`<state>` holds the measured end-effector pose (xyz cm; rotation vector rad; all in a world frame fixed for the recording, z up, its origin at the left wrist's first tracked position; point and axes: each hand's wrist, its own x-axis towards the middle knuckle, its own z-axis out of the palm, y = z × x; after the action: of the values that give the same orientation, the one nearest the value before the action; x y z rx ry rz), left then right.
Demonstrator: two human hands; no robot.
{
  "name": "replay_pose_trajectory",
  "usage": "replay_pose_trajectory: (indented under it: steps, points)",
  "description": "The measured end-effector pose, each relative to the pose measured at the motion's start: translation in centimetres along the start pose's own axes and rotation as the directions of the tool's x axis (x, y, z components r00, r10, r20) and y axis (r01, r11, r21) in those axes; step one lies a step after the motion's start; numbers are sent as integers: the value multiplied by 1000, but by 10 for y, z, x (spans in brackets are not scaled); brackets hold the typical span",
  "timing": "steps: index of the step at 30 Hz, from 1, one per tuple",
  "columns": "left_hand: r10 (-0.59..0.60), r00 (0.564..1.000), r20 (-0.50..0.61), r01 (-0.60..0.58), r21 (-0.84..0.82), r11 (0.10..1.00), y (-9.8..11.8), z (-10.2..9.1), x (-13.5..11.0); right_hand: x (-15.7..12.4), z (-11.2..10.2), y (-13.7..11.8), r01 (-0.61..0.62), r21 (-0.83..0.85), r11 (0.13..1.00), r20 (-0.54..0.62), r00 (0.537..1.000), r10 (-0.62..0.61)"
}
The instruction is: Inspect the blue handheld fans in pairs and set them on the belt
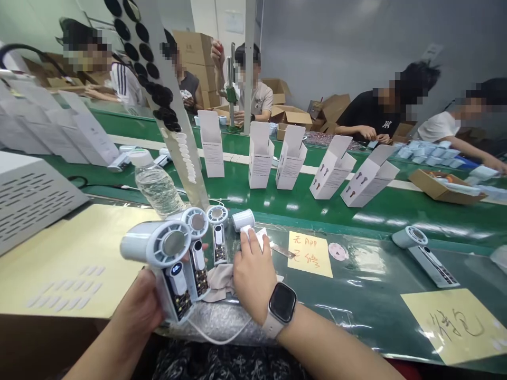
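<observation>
My left hand (138, 309) is wrapped round the handle of a pale blue hand-held fan (166, 258) and holds it upright, its round head toward me. Two more fans (217, 232) lie side by side just right of it on a beige cloth (219, 279). My right hand (251, 272), with a smartwatch on the wrist, rests on the cloth with fingers curled over a small white piece (257, 236) beside another fan head (243, 218). I cannot tell what the white piece is.
A water bottle (156, 184) and a strip of black and white round stickers (174, 121) stand behind the fans. Open white boxes (291, 157) ride the green conveyor (356, 211). Another fan (423, 253) lies at right near yellow notes (311, 253). A white machine (27, 195) sits left. Several people work across the belt.
</observation>
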<state>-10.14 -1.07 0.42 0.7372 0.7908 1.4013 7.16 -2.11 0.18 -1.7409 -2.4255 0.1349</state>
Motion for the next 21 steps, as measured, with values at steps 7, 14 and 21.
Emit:
replay_pose_trajectory:
  steps: [7, 14, 21]
  points:
    - [138, 990, 41, -143, 152, 978, 7, 19, 5, -24, -15, -20, 127, -15, 992, -125, 984, -128]
    - [119, 978, -171, -102, 105, 989, 12, 28, 1, -36, -10, -26, 172, -22, 985, -197, 965, -173]
    - [166, 982, -93, -163, 41, 986, 15, 30, 1, -30, -13, -14, 36, 464, 885, -46, 999, -16]
